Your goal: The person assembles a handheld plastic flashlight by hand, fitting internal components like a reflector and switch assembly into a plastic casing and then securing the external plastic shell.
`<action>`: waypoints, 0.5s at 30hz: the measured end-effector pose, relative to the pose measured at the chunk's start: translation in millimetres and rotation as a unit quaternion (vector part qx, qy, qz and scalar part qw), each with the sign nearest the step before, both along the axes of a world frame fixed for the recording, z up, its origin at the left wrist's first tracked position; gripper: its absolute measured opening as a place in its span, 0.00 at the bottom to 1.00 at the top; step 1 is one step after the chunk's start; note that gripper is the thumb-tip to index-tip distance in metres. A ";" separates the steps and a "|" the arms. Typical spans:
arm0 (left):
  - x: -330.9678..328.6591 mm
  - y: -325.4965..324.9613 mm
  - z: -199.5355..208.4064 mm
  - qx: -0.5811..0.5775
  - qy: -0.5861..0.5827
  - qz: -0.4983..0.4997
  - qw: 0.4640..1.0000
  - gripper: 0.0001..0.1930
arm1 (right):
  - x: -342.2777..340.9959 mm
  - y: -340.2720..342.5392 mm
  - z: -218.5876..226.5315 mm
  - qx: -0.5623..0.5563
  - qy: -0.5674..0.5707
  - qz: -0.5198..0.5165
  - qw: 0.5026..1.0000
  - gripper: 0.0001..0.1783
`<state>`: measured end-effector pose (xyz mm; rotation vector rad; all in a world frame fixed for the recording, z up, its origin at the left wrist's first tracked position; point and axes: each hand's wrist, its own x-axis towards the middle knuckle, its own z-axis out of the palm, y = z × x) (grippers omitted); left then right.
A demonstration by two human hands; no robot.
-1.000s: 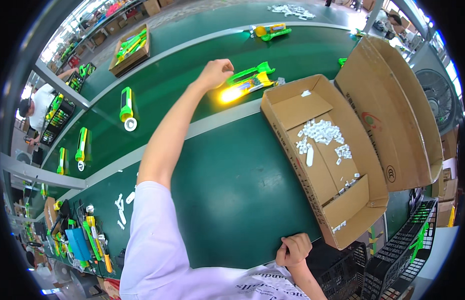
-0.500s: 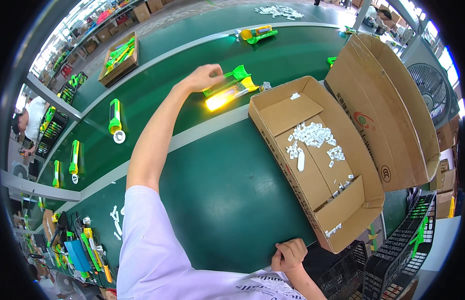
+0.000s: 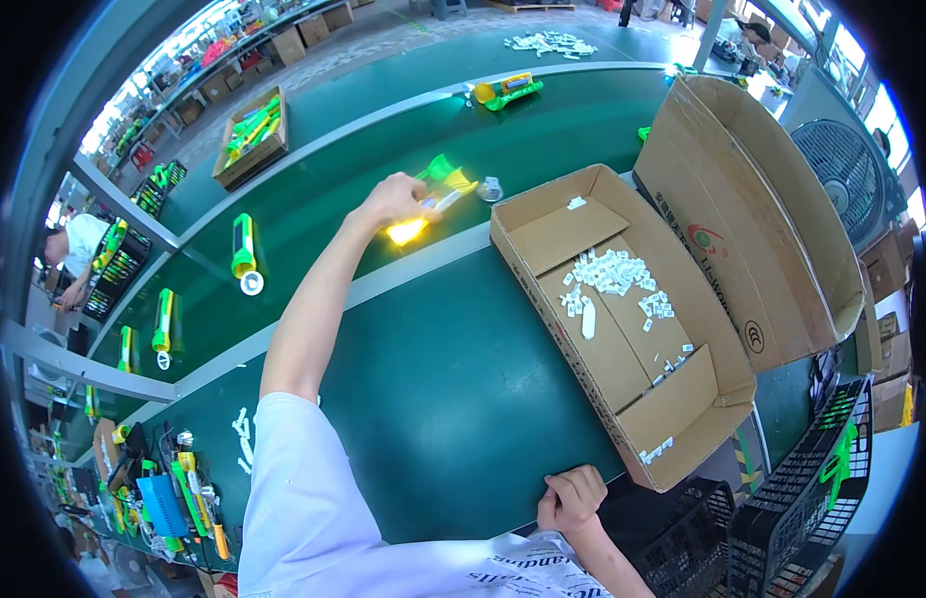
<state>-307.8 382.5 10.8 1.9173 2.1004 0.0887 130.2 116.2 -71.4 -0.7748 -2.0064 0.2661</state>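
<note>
My left hand [image 3: 395, 202] reaches over the green belt, its fingers closed around the middle of a lit yellow flashlight [image 3: 407, 232]. The body glows brightly at the near end, and the fingers hide part of it. A green flashlight part [image 3: 440, 167] lies just beyond my fingers, and a clear, silvery lamp head [image 3: 491, 189] sits to the right. My right hand [image 3: 572, 498] rests at the near edge of the green table [image 3: 453, 399], fingers curled in a loose fist with nothing showing in them.
An open cardboard box [image 3: 622, 389] with small white parts stands at right, another carton [image 3: 722, 229] behind it. Green flashlights [image 3: 245, 249] lie along the belt at left. Black crates [image 3: 801, 488] stand lower right; tools and a blue box [image 3: 162, 506] lie lower left.
My left hand has come down and nearer, from above the green part onto the lit yellow flashlight. The green flashlights at left have shifted rightward in view. My right hand stays at the table edge.
</note>
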 end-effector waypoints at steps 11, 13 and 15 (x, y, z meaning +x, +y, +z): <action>141.0 -223.2 76.5 -0.049 -0.161 0.091 0.981 0.23 | 5.4 -4.5 25.9 -0.205 -0.029 0.005 0.978 0.10; 177.0 -263.9 49.8 0.004 -0.241 0.060 0.969 0.20 | -4.0 -11.4 42.3 -0.474 0.155 0.100 0.861 0.17; 206.9 -295.6 29.0 -0.030 -0.329 0.032 0.943 0.20 | -18.4 -29.3 52.9 -0.591 0.282 0.177 0.735 0.20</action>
